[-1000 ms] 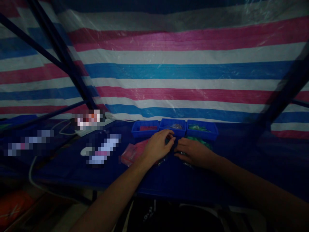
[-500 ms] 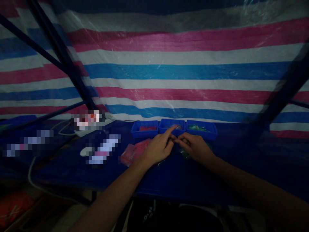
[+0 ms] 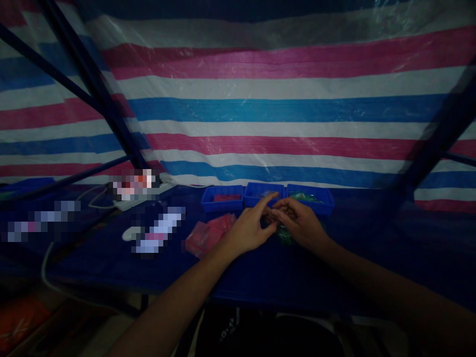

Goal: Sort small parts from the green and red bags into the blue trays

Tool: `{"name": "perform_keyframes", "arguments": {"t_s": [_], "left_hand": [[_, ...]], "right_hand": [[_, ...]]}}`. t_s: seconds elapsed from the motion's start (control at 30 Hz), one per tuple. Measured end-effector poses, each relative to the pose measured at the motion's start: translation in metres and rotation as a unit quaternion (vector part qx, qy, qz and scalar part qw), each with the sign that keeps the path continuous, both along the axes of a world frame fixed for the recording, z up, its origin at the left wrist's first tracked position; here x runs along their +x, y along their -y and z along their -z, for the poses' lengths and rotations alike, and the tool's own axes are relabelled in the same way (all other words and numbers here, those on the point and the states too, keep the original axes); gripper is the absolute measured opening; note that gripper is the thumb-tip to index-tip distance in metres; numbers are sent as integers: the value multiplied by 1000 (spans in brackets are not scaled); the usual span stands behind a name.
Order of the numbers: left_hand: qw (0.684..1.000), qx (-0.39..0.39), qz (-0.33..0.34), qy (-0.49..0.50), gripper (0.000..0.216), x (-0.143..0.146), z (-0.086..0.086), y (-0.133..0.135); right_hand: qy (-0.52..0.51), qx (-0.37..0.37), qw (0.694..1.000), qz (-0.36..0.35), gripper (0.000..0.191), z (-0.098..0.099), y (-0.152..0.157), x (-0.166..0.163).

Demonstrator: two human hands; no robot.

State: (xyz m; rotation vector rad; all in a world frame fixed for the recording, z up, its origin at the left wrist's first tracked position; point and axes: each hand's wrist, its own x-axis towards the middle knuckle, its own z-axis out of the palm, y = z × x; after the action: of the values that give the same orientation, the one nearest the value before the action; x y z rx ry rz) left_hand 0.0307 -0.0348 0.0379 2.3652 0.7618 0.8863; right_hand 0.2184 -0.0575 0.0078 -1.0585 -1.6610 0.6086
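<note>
My left hand [image 3: 251, 229] and my right hand [image 3: 303, 224] meet over the blue table, their fingertips together. The left index finger reaches forward while its other fingers bend toward the right hand. My right fingers are curled in a pinch. Whatever lies between them is too dark and small to make out. Under and beside the right hand shows a green item in clear plastic [image 3: 285, 236]. Pink plastic packets [image 3: 207, 237] lie left of my left wrist, partly covered by the forearm.
Behind the hands stand three blue bins: the left bin [image 3: 222, 205] with pink pieces, the middle bin [image 3: 252, 201], and the right bin [image 3: 326, 208] with green packets. A white power strip [image 3: 128, 201] and a white oval object [image 3: 131, 233] are at left. Striped sheeting [image 3: 260, 109] hangs behind.
My left hand has shifted slightly right, closer against the right hand. More of the green item shows below the right hand. The bins and pink packets stay put.
</note>
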Motion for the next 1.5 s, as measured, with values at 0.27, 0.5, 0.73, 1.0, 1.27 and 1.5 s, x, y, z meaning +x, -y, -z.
{"name": "perform_keyframes", "arguments": {"t_s": [0.27, 0.5, 0.73, 1.0, 1.27, 1.5], "left_hand": [[996, -22, -36, 74, 47, -2, 3, -7], [996, 10, -66, 51, 28, -4, 0, -9], [991, 54, -104, 63, 24, -6, -2, -10], [982, 10, -123, 146, 30, -10, -1, -17], [986, -59, -8, 154, 32, -3, -2, -7], [988, -74, -36, 134, 31, -3, 1, -11]], "right_hand": [[-104, -68, 991, -54, 32, 5, -9, 7], [-105, -81, 989, -66, 35, 3, -10, 10], [-71, -85, 993, -31, 37, 5, -14, 12], [86, 34, 992, 87, 28, -4, -9, 18], [-90, -70, 991, -65, 34, -1, -5, 9], [-101, -72, 992, -36, 25, -3, -4, 10]]}}
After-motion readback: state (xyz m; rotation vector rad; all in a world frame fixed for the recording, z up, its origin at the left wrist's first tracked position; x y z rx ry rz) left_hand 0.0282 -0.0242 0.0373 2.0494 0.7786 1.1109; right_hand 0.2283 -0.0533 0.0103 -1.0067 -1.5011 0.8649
